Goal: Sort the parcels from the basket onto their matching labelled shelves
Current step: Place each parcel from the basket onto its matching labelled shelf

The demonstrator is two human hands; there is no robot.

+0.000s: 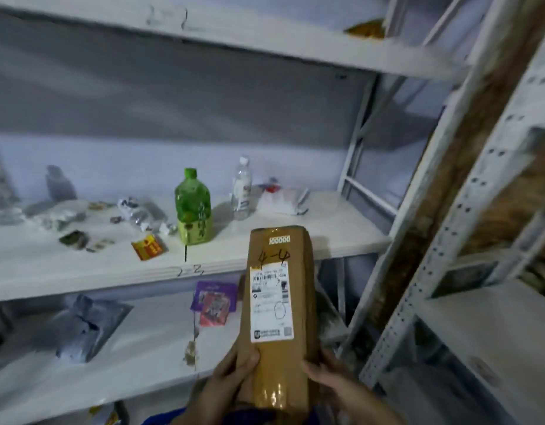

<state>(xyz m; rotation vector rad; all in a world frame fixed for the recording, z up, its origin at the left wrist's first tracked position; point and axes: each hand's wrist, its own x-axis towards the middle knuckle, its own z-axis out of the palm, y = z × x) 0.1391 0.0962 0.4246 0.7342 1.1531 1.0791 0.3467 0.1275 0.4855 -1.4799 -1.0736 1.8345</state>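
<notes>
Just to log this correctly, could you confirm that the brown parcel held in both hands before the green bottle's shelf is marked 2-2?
Not quite: the head view shows the brown parcel marked 4-4; 2-2 is written on the shelf edge. The left hand and right hand do hold it before the green bottle's shelf.

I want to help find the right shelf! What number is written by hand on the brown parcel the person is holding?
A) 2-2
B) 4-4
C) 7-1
B: the brown parcel has 4-4 written in dark marker just above its white label.
</notes>
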